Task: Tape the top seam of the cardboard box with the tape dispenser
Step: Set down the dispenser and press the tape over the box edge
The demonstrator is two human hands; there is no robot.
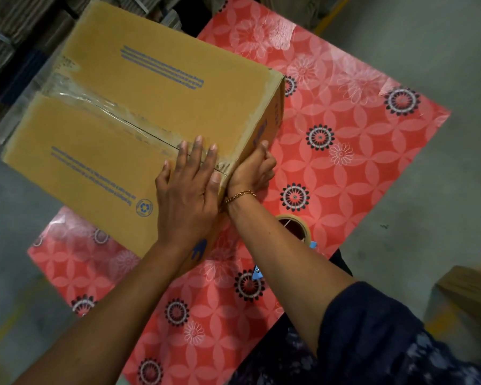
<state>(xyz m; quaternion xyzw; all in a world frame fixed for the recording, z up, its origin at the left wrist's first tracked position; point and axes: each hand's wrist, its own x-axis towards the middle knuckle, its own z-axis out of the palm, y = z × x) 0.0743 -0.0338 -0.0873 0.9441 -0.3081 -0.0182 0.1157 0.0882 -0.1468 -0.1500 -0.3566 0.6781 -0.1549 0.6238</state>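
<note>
Both hands are on the brown cardboard box, centre-left of frame on the red floral-covered counter. Left hand lies flat, fingers spread over the clear-taped top seam, apparently pressing the tape down. Right hand curls loosely against the box's side at the seam's end, gripping nothing visible. Tape dispenser rests idle lower centre, beneath the right forearm

The right forearm is covering most of the tape dispenser, leaving only part of its roll and some blue bits showing. The box is hiding the right hand's fingertips against its near side wall, and its printed text is blurring past reading.
</note>
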